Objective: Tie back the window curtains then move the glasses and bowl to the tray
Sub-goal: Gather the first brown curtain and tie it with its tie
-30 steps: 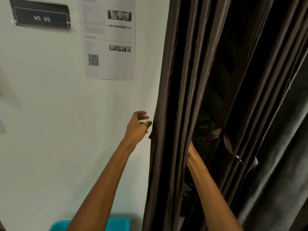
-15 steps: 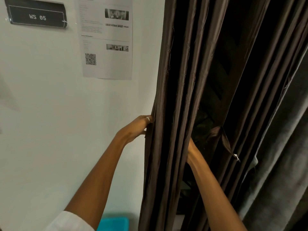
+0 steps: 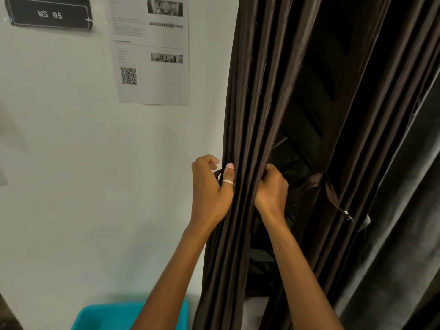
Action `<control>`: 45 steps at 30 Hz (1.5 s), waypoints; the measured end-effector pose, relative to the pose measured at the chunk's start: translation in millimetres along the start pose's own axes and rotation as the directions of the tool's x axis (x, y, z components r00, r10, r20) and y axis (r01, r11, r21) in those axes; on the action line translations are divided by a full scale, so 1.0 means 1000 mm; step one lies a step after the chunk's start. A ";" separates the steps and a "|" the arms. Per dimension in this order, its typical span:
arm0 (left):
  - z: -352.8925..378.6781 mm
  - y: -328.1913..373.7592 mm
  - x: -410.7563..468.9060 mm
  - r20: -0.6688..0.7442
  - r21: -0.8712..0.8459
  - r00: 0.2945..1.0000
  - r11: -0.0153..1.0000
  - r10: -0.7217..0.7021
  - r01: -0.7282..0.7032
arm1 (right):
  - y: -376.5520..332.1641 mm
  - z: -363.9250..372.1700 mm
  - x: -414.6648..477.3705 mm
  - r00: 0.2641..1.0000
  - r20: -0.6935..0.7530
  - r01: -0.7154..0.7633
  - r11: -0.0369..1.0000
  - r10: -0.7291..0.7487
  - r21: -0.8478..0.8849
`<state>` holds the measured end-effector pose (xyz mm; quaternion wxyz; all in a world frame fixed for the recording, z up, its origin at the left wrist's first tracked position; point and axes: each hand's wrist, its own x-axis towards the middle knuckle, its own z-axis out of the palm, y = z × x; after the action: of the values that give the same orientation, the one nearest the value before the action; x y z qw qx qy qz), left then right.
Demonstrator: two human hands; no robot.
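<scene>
Head view: white wall [image 3: 71,163], brown curtain [image 3: 252,91], teal bin [image 3: 107,317].

Staged test room: wall plate [image 3: 50,15] "WS 05", taped QR instruction sheet [image 3: 152,51].

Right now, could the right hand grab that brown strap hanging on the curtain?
Probably yes. The strap hangs close beside the right hand, with nothing between them. But that hand is gripping the curtain folds, so it would need to let go first.
</scene>
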<state>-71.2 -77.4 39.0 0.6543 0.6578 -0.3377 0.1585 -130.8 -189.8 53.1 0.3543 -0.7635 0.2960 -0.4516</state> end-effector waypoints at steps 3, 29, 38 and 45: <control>0.003 0.010 -0.016 -0.013 0.006 0.996 0.996 0.087 -0.087 | -0.002 -0.002 -0.003 0.997 -0.061 0.038 0.997 -0.042 -0.060; -0.003 0.010 0.042 0.124 0.571 0.970 0.814 -0.211 0.105 | -0.012 -0.046 -0.004 0.800 0.523 -0.598 0.462 0.293 0.655; -0.007 0.017 0.051 0.471 0.176 0.712 0.846 -0.521 0.503 | -0.011 -0.036 -0.018 0.875 0.457 -0.459 0.583 0.163 0.671; -0.006 0.019 0.055 0.511 0.145 0.707 0.859 -0.489 0.490 | -0.012 -0.033 -0.023 0.893 0.447 -0.312 0.786 0.050 0.534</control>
<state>-43.0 -82.6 89.8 0.5538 0.7404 -0.3184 -0.2091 -169.0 -174.4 62.9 0.6713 -0.6583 0.1325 -0.3138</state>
